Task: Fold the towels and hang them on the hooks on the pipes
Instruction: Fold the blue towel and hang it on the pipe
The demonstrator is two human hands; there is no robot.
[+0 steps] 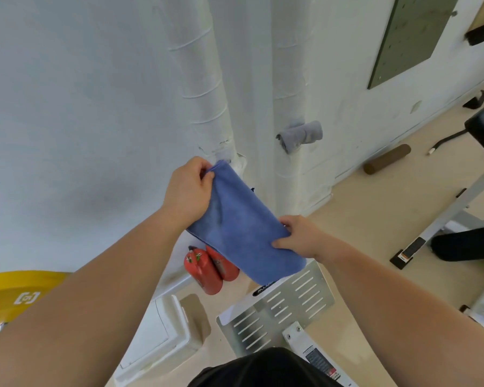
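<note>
I hold a folded blue towel [241, 227] in the air in front of two white wrapped pipes. My left hand [189, 188] pinches its upper far corner, close to the left pipe [204, 88]. My right hand [296, 236] grips its right edge, thumb on top. A grey towel [301, 135] hangs on the right pipe [288, 88]. I cannot make out a hook on either pipe.
Two red fire extinguishers [210, 268] stand on the floor below the towel. A perforated metal plate of a gym machine [280, 305] lies in front of me. A yellow weight plate [14, 297] is at the left, a white box [157, 331] by the wall.
</note>
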